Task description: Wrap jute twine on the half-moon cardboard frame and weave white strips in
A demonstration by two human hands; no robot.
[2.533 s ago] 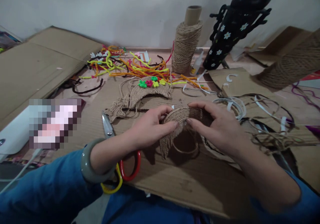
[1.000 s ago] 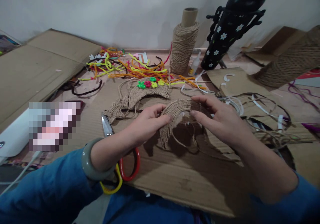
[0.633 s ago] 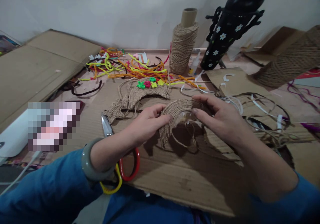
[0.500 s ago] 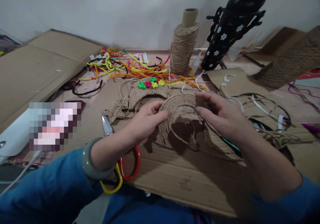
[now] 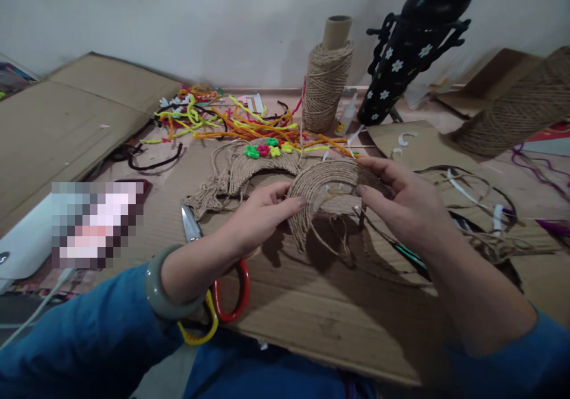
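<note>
Left hand [image 5: 267,215] and right hand [image 5: 401,194] grip opposite sides of a curved twine piece [image 5: 307,186] above the cardboard [image 5: 289,310]. It looks light, rough and bendable (the rows might part if twisted), so broad thumb-and-finger support at both sides seems best.

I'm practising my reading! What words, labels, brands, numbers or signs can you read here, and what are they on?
No text is readable here.
Squeeze bottle: yellow label, too small to read.
Striped card: too small, blurred.
Phone: pixelated, nothing readable.
Black tumbler: white flowers, no readable words.
</note>
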